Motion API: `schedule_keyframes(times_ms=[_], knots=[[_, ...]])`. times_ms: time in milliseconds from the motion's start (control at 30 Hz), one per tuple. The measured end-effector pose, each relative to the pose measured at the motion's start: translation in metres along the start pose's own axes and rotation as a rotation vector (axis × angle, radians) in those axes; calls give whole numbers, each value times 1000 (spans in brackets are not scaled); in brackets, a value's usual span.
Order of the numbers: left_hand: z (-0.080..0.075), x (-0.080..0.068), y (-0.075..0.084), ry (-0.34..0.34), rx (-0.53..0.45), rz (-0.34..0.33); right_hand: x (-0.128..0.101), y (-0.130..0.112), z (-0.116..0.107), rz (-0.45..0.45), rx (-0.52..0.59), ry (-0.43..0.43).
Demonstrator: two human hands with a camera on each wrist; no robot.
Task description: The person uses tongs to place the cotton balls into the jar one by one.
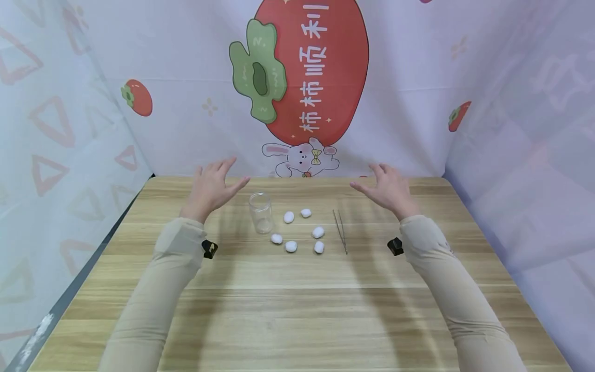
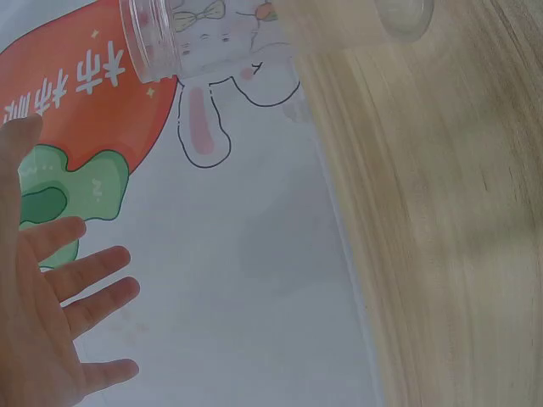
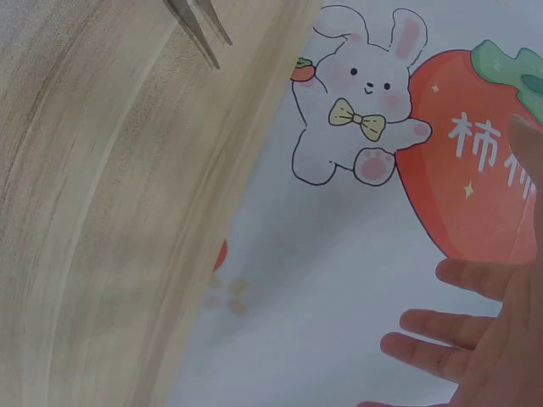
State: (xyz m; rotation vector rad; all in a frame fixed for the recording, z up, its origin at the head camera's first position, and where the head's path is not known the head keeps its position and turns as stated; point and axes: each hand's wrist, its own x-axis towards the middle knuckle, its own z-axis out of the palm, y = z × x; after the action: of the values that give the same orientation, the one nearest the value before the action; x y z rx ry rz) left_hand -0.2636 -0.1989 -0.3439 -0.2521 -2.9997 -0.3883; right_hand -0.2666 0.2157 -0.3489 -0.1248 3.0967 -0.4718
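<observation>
My left hand [image 1: 210, 188] is held up over the table's left side, fingers spread and holding nothing. Nearest to it stands a clear glass jar [image 1: 261, 213], which also shows at the top of the left wrist view. On the other side my right hand [image 1: 389, 191] hovers with fingers apart, also without anything in it. Metal tweezers [image 1: 341, 231] lie to its left, tips pointing toward the back; those tips [image 3: 197, 32] show in the right wrist view. Several white cotton balls [image 1: 291, 246] are scattered between the jar and the tweezers.
The wooden table [image 1: 279, 320] ends at a white curtain [image 1: 186, 124] printed with a big red persimmon and a rabbit. More curtain hangs along the left and right sides. A small black device [image 1: 209, 249] is strapped at the left wrist, another [image 1: 395, 246] at the right.
</observation>
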Motion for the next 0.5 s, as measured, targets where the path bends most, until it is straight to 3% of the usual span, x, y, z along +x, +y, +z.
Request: schedule_keyframes(times_ms=[500], knots=[[15,-15,10,130,-210,38,-10,3,8,-32,84,13]])
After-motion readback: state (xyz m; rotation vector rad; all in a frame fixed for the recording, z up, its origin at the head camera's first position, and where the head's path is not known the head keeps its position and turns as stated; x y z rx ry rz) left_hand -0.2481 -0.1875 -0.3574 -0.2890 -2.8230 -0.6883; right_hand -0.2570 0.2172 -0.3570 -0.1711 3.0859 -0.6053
